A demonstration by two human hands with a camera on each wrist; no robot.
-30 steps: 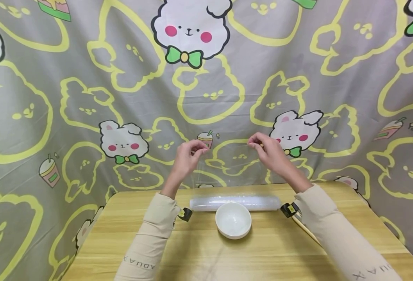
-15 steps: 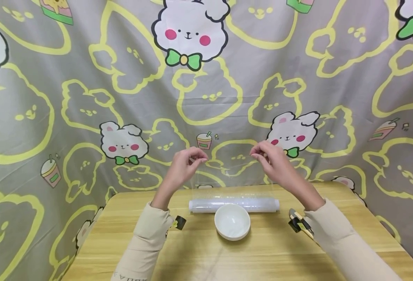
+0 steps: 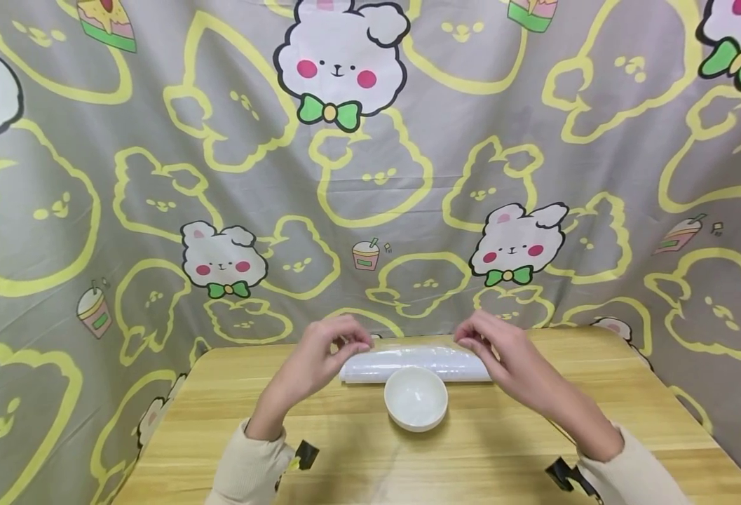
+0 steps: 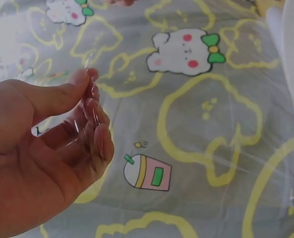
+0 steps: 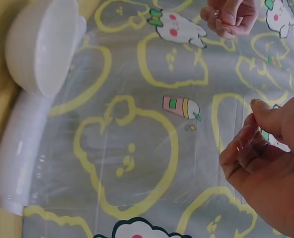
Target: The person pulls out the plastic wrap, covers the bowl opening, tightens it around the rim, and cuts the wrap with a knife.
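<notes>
A roll of clear plastic wrap [image 3: 417, 366] lies crosswise on the table, behind a white bowl [image 3: 416, 400]. From it a thin transparent sheet of film [image 5: 62, 171] stretches toward the hands, faintly visible against the curtain in the right wrist view. My left hand [image 3: 320, 354] pinches one corner between thumb and fingers, above the roll's left end. Over the right end, my right hand [image 3: 512, 354] pinches the other corner. Film glints at the fingertips in both wrist views. The bowl stands upright in front of the roll, apart from both hands.
The wooden table [image 3: 370, 470] ends at a grey curtain [image 3: 370, 196] printed with rabbits and yellow outlines. Small black wrist cameras hang beneath both sleeves. A thin stick-like item lies mostly hidden under the right forearm.
Both hands have come down and nearer, from well above the roll to just over it, fingers still pinched on the film. Roll and bowl stay in about the same place.
</notes>
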